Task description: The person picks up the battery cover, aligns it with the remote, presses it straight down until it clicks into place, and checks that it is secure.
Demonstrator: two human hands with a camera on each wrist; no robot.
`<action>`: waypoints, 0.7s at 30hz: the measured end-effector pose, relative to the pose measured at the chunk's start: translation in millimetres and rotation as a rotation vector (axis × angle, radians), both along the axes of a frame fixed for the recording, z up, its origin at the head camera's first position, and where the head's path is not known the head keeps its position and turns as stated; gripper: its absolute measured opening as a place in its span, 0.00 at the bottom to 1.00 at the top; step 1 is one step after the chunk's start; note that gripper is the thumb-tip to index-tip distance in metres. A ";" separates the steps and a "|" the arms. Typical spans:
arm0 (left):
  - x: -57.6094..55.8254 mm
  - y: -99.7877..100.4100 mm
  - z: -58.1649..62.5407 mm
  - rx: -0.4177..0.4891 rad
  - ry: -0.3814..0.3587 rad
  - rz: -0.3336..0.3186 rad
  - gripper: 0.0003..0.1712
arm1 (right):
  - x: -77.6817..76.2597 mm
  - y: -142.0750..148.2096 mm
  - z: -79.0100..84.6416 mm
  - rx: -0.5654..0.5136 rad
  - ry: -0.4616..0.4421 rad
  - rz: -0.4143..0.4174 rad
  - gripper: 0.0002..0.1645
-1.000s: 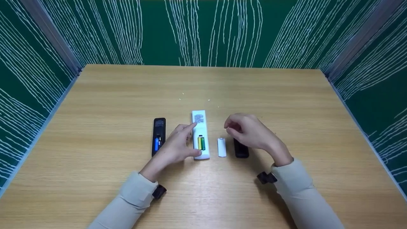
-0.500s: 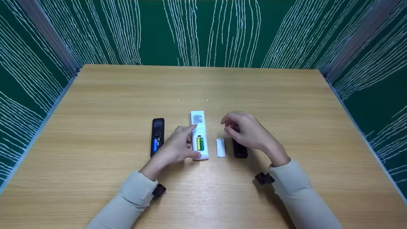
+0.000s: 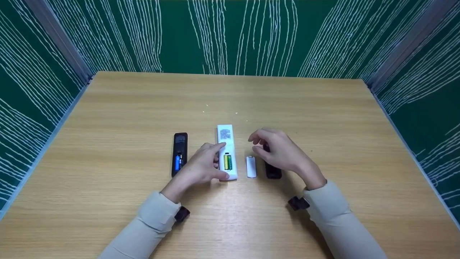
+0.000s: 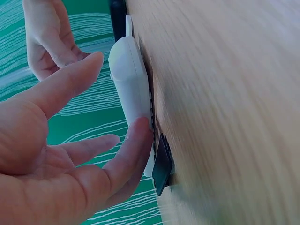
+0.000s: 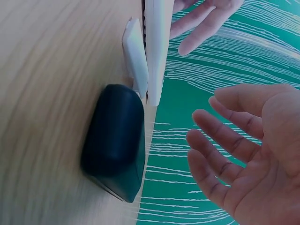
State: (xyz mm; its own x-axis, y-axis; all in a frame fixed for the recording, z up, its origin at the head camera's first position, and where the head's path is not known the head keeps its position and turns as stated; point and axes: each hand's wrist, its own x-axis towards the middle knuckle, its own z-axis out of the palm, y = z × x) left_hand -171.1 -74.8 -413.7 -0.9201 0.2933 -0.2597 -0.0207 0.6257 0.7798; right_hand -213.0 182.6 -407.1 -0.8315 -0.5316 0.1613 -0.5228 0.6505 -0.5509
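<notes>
Two cylindrical yellow-green batteries (image 3: 228, 162) sit in the long white plastic remote (image 3: 230, 148) on the wooden desk (image 3: 143, 108); its white oblong cover (image 3: 251, 167) seems left to fit. Left grip (image 3: 206, 164), unclenched, touches the remote; right grip (image 3: 281, 149) hangs released.

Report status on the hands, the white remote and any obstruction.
Left hand touches white remote control; right hand raised, empty. Two batteries exposed in the remote's back; white battery cover lies apart, to its right. Nothing over the batteries.

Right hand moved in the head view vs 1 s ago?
Yes, slightly: the right hand has shifted left, toward the white remote, judged against the white cover, which hasn't moved.
</notes>
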 end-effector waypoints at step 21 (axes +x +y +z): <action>-2.0 0.7 -4.9 0.011 -0.009 -0.014 0.57 | -0.6 -1.4 -4.5 -0.001 0.007 0.041 0.12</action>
State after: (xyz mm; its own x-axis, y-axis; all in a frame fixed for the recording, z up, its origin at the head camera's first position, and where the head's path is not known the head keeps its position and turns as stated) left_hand -173.1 -74.1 -418.5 -0.9135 0.3091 -0.2644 -0.0189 0.6172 0.7866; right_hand -213.6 181.2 -411.6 -0.8077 -0.5652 0.1679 -0.5531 0.6279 -0.5475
